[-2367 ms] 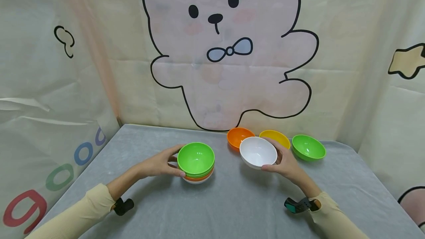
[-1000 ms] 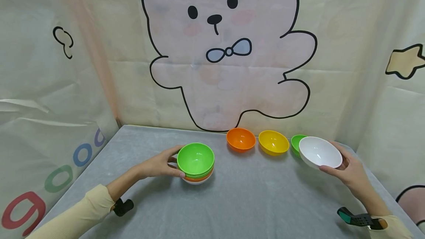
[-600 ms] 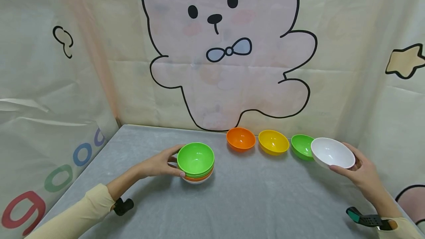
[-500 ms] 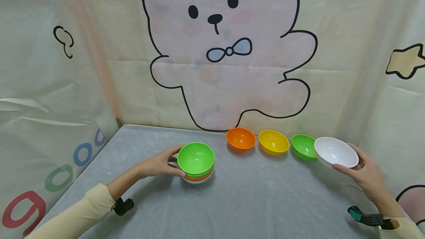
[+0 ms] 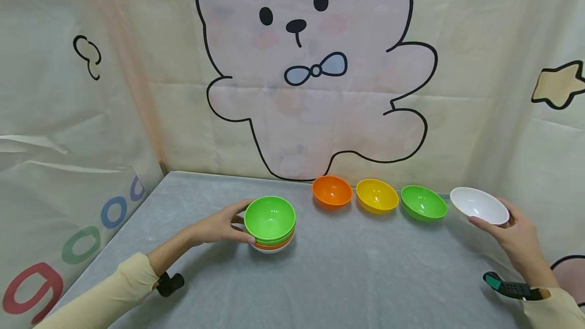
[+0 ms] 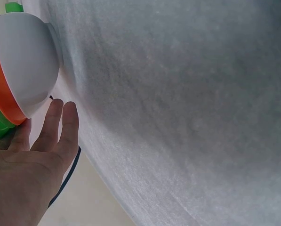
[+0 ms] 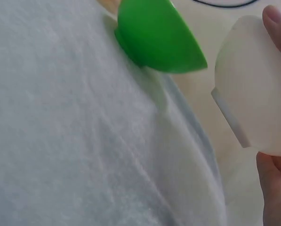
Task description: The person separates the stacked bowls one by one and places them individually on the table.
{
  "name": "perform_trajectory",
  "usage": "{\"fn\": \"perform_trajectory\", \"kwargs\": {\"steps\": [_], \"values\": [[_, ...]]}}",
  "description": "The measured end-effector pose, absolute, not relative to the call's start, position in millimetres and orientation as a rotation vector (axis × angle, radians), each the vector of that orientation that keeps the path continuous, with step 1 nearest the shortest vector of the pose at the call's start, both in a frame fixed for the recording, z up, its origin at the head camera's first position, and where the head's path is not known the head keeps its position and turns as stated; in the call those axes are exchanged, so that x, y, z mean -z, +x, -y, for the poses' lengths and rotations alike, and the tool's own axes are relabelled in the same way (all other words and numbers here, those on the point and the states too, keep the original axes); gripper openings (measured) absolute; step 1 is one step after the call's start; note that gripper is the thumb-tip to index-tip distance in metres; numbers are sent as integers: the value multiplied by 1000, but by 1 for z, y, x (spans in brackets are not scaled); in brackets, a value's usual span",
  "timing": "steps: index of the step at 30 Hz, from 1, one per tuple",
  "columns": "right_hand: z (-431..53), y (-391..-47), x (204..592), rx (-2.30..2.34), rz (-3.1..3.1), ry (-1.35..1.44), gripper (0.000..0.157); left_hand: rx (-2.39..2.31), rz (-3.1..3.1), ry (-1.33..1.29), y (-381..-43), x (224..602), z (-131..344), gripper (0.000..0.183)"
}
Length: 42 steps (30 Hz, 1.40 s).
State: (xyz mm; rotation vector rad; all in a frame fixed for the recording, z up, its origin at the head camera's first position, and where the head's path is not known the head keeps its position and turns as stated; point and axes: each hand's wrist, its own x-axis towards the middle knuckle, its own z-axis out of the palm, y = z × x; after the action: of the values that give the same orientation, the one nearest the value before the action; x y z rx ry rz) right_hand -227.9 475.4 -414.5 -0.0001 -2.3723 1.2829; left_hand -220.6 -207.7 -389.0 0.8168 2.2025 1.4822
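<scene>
My left hand [image 5: 226,225] grips the left side of a stack of nested bowls, with a green bowl [image 5: 269,219] uppermost. Lower in the stack an orange bowl [image 6: 1,84] and a white bottom bowl [image 6: 29,56] show. At the far right, my right hand [image 5: 514,230] holds a second white bowl [image 5: 480,206] by its right side, thumb at the near rim and fingers behind. Its foot hangs clear of the cloth in the right wrist view. Just left of it sits a single green bowl [image 5: 423,203], upright on the table.
Along the back of the table [image 5: 320,278], which has a grey cloth, an orange bowl [image 5: 332,192] and a yellow bowl [image 5: 377,196] stand in line with the single green one. Behind them hangs a printed curtain [image 5: 297,131]. The table's right edge runs close to the right hand.
My right hand has carried the white bowl rightward, from in front of the orange and yellow bowls, past the green one, to the row's right end. My left hand and its stack have stayed put.
</scene>
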Motion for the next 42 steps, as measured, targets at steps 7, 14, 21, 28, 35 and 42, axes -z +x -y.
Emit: {"fn": "perform_trajectory", "kwargs": {"steps": [7,14,21,28,35,42], "values": [[-486,-237,425,-1251,2428,-85,75,-1484,-2197,808,-220,388,207,91],[-489,-244,433,-1171,2485,-163,82,-1487,-2191,802,-220,388,207,91],[-492,-250,439,-1110,2565,-193,93,-1486,-2192,808,-220,388,207,91],[-490,-248,439,-1111,2648,-187,99,-1481,-2201,807,-220,388,207,91],[-492,-247,439,-1094,2654,-117,95,-1482,-2207,812,-220,388,207,91],[-495,-241,437,-1163,2664,-90,100,-1473,-2211,803,-221,388,207,91]]}}
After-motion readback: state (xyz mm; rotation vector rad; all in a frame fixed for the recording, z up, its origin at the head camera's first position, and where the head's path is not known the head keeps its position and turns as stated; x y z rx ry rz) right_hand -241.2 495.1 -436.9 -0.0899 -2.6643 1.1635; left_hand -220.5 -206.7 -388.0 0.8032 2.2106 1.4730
